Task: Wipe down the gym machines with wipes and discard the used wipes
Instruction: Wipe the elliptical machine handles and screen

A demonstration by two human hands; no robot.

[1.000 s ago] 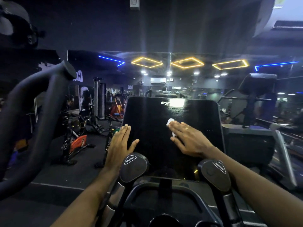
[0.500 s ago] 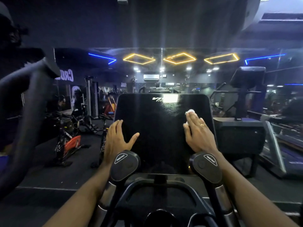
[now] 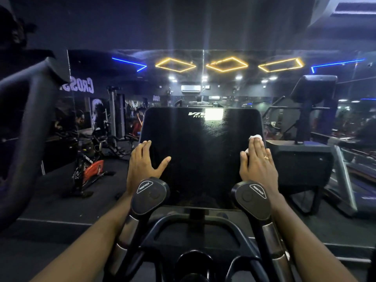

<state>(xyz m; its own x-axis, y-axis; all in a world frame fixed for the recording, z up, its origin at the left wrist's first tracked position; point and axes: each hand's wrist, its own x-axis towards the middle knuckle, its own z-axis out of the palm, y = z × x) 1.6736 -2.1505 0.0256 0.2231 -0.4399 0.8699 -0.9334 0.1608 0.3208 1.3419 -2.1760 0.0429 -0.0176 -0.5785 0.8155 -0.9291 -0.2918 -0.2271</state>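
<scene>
On the screen (image 3: 201, 159), straight right fingers (image 3: 256, 148) press a wipe (image 3: 256, 137).

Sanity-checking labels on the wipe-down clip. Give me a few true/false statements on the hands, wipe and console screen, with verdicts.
1. The right hand presses a white wipe flat against the console screen near its right edge. True.
2. The left hand holds a second wipe. False: it rests bare and flat on the screen's left side.
3. The screen shows a lit menu. False: it is dark, with one bright patch near the top.
4. A red exercise bike stands off to the left. True.
</scene>
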